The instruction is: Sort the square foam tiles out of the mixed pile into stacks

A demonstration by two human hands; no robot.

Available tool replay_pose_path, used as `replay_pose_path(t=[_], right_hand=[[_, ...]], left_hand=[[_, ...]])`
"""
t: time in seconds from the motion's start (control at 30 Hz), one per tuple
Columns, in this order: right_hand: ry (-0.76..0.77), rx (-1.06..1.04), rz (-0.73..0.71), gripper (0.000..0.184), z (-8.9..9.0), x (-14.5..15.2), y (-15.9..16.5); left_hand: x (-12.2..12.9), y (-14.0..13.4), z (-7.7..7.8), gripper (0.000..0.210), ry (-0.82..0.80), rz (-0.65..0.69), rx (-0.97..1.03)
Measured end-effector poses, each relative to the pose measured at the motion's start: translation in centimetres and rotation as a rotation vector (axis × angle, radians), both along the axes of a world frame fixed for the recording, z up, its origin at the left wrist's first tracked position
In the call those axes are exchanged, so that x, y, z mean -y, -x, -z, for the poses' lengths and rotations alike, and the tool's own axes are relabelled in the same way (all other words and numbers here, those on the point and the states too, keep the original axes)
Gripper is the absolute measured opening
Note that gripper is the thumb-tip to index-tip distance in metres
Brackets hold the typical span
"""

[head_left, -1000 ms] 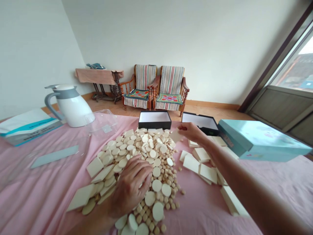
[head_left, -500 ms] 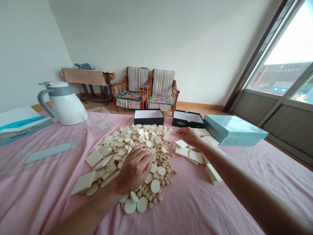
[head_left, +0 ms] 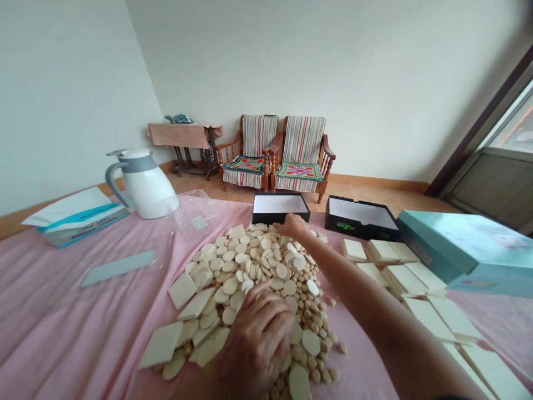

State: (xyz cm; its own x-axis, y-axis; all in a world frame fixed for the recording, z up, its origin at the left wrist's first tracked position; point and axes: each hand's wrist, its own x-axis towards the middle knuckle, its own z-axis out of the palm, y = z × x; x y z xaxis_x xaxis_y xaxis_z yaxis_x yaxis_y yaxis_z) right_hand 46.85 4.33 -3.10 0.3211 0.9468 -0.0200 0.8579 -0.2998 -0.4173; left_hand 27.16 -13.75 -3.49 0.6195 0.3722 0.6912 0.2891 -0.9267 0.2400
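A wide heap of pale wooden discs (head_left: 229, 286) and small wooden cubes (head_left: 312, 322) covers the pink cloth (head_left: 120, 316) before me. Larger square wooden tiles (head_left: 183, 290) lie along its left side. My left hand (head_left: 260, 333) rests over the near part of the heap, knuckles up and fingers curled; whatever is under them is hidden. At the heap's far edge, just before a black box (head_left: 266, 218), my right hand (head_left: 293, 225) has its fingers closed by some pale tiles. What they grip cannot be made out. On the right stand several stacks of square tiles (head_left: 406, 278).
A second black open box (head_left: 360, 222) and a light blue box (head_left: 470, 250) stand at the back right. To the left are a white jug (head_left: 145, 189), a clear plastic container (head_left: 195, 214), a clear lid (head_left: 120, 269) and a white-blue packet (head_left: 79, 216). Two chairs (head_left: 300, 155) stand beyond.
My right hand has moved left from the tile stacks to the heap's far edge by the black box. My left hand stays over the heap, now lower in view; the view has turned right.
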Motion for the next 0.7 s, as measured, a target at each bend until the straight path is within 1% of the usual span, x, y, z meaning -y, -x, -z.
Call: replay_pose_path(t=[0.1, 0.2, 0.3, 0.37, 0.4, 0.47, 0.57, 0.63, 0.7], right_hand=[[0.045, -0.063, 0.051, 0.053, 0.5, -0.6, 0.0], [0.067, -0.158, 0.081, 0.047, 0.6, -1.0, -0.4], [0.069, -0.276, 0.088, 0.027, 0.1, -1.0, -0.7], [0.050, -0.349, 0.086, 0.014, -0.8, -0.2, -1.0], [0.033, -0.381, 0.084, 0.011, -1.5, 0.5, -1.3], [-0.012, -0.433, 0.077, 0.010, -3.1, 2.8, -2.4], [-0.085, -0.475, 0.060, 0.009, -5.3, 7.8, -5.3], [-0.115, -0.471, 0.068, 0.009, -5.8, 11.6, -7.6], [-0.113, -0.474, 0.062, 0.011, -5.4, 15.0, -9.8]], left_hand=[[-0.1, -0.1, 0.1, 0.020, 0.012, -0.021, 0.006], [0.0, -0.2, 0.3, 0.019, 0.013, -0.018, 0.005], [0.0, -0.2, 0.4, 0.020, 0.025, -0.015, -0.013], [0.0, -0.2, 0.4, 0.019, 0.024, -0.007, -0.018], [0.0, -0.2, 0.4, 0.018, 0.020, 0.001, -0.016], [-0.1, -0.3, 0.6, 0.017, 0.011, 0.012, -0.012], [-0.2, -0.5, 0.8, 0.016, 0.003, 0.020, -0.026], [-0.3, -0.6, 1.0, 0.016, -0.005, 0.024, -0.042], [-0.2, -0.7, 1.1, 0.016, -0.019, 0.033, -0.053]])
